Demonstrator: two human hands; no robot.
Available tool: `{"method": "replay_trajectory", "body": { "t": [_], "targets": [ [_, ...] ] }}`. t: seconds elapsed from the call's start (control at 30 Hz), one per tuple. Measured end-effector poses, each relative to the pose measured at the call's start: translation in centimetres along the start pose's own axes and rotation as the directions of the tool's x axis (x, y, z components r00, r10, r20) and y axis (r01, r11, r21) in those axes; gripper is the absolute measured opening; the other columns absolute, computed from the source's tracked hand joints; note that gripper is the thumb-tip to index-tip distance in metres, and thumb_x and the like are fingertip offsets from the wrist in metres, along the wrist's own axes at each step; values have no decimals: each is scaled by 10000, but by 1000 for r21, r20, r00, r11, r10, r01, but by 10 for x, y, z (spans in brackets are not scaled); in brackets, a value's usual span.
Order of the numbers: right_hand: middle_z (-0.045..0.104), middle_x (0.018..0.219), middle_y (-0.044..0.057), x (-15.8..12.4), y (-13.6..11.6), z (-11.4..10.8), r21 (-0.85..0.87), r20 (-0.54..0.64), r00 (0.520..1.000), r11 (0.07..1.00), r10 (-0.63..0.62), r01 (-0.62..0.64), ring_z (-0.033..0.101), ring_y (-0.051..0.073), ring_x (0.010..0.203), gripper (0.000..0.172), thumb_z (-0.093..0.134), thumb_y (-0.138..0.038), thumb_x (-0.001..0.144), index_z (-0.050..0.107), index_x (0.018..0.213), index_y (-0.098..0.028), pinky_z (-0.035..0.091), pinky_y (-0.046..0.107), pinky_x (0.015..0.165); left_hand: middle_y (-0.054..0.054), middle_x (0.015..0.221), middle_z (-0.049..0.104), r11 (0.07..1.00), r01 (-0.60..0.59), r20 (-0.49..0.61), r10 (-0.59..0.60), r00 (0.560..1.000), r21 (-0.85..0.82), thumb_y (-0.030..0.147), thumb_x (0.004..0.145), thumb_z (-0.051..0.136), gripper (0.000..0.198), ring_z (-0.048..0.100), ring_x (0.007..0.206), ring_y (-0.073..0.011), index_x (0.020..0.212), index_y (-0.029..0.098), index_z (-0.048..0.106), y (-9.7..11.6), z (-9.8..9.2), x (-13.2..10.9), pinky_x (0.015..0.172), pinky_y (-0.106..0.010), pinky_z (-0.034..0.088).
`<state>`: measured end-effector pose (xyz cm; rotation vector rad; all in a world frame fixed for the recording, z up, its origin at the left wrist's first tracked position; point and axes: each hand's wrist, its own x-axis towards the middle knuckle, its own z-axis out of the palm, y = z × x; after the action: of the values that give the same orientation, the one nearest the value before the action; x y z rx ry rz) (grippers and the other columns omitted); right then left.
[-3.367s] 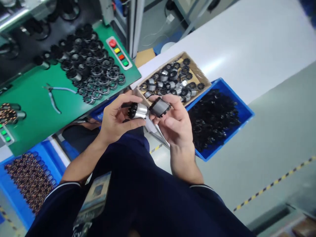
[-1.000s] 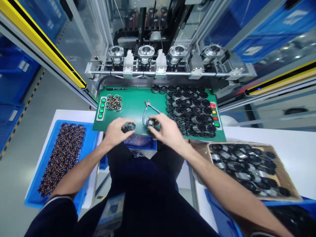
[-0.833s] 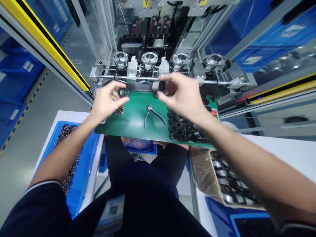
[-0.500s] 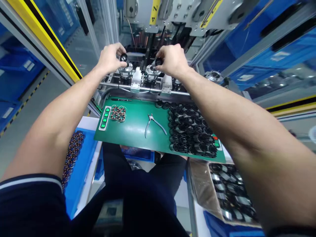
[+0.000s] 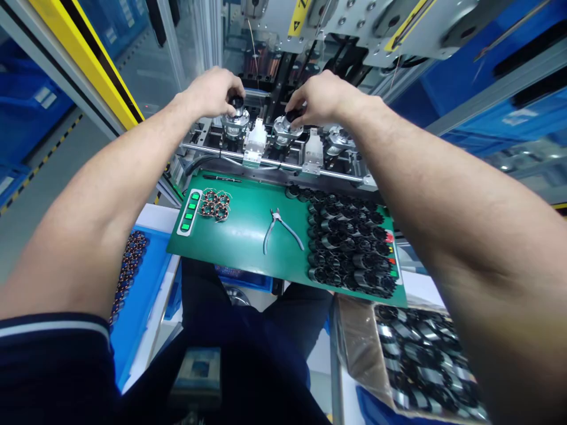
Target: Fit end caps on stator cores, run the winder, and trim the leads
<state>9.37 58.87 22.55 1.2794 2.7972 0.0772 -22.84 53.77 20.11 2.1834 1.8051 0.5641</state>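
I log the left hand (image 5: 208, 91) with its grip closed on a black slotted core (image 5: 237, 101), directly over a steel machine chuck (image 5: 237, 123). The right hand (image 5: 321, 97) grips a second core (image 5: 292, 115) over the next chuck (image 5: 283, 131). Below lie a green mat (image 5: 239, 248), side cutters (image 5: 279, 229), copper coils (image 5: 215, 204) and rows of black cores (image 5: 349, 242). A blue bin (image 5: 142, 268) stands left, beside a yellow-edged guard frame (image 5: 84, 50).

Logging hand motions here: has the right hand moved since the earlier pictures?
Yes: the right hand has moved forward, from above the green mat to over a metal fixture.
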Motion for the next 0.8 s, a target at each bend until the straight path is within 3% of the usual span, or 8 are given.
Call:
{"method": "replay_trajectory", "body": {
  "t": [0.1, 0.2, 0.37, 0.47, 0.53, 0.6, 0.73, 0.8],
  "targets": [
    [863, 1516, 125, 4, 1, -5, -36, 76, 997, 999, -12, 14, 857, 324, 1410, 403, 918, -458, 1209, 856, 1491, -178, 741, 595, 1254, 149, 727, 673, 999, -6, 26, 8, 1000, -53, 99, 705, 1275, 595, 507, 887, -196, 1076, 329, 872, -5, -1, 9, 1326, -317, 577],
    [862, 1526, 125, 5, 2, -10, -25, 110, 994, 1000, 2, 1, 854, 330, 1433, 400, 884, -467, 1234, 856, 1509, -178, 731, 602, 1274, 137, 760, 701, 1000, -2, 32, 2, 999, -30, 230, 717, 1305, 591, 533, 878, -183, 1110, 293, 869, -7, -2, 12, 1364, -347, 582],
    [943, 1452, 104, 1, 0, -9, 39, 56, 998, 999, 9, -11, 895, 324, 1446, 459, 1094, -266, 1057, 936, 1475, -162, 672, 627, 1395, 72, 888, 788, 994, -55, 119, 43, 992, 97, 762, 900, 1164, 723, 592, 922, -202, 1296, 217, 901, -8, -8, 15, 1346, -367, 602],
    [972, 1416, 101, -7, -2, -5, 89, -7, 1000, 996, 13, -12, 915, 317, 1417, 578, 1148, -174, 959, 958, 1503, -136, 667, 568, 1401, 57, 891, 798, 983, -117, 148, 96, 984, 144, 977, 833, 1089, 794, 598, 921, -231, 1238, 317, 917, -10, -11, 18, 1326, -416, 635],
    [975, 1410, 106, -9, -2, -3, 111, -22, 999, 994, 23, -20, 924, 326, 1397, 593, 1154, -178, 948, 962, 1507, -132, 684, 572, 1380, 71, 833, 769, 974, -131, 153, 103, 983, 187, 972, 771, 1133, 738, 583, 914, -243, 1176, 395, 913, -11, -11, 20, 1300, -416, 660],
    [976, 1405, 108, -8, -2, -2, 115, -18, 999, 993, 33, -30, 923, 339, 1399, 592, 1166, -182, 930, 971, 1487, -131, 681, 595, 1384, 89, 813, 773, 963, -122, 164, 83, 983, 240, 847, 790, 1197, 656, 588, 916, -238, 1195, 408, 925, -10, -10, 22, 1266, -369, 676],
    [974, 1417, 96, 0, 0, -7, 104, 23, 999, 993, 49, -51, 900, 351, 1437, 574, 1172, -201, 928, 981, 1467, -143, 646, 642, 1417, 96, 1002, 874, 942, -82, 182, 22, 983, 327, 429, 967, 1175, 590, 659, 948, -190, 1450, 195, 930, -5, -10, 29, 1274, -340, 655],
    [971, 1432, 95, 1, 0, -11, 103, 37, 998, 993, 57, -60, 897, 348, 1439, 563, 1161, -219, 951, 979, 1479, -151, 639, 648, 1424, 100, 1077, 903, 936, -50, 195, -20, 981, 348, 351, 972, 1164, 579, 683, 1014, -184, 1472, 193, 919, -1, -12, 33, 1300, -356, 657]
  ]
}}
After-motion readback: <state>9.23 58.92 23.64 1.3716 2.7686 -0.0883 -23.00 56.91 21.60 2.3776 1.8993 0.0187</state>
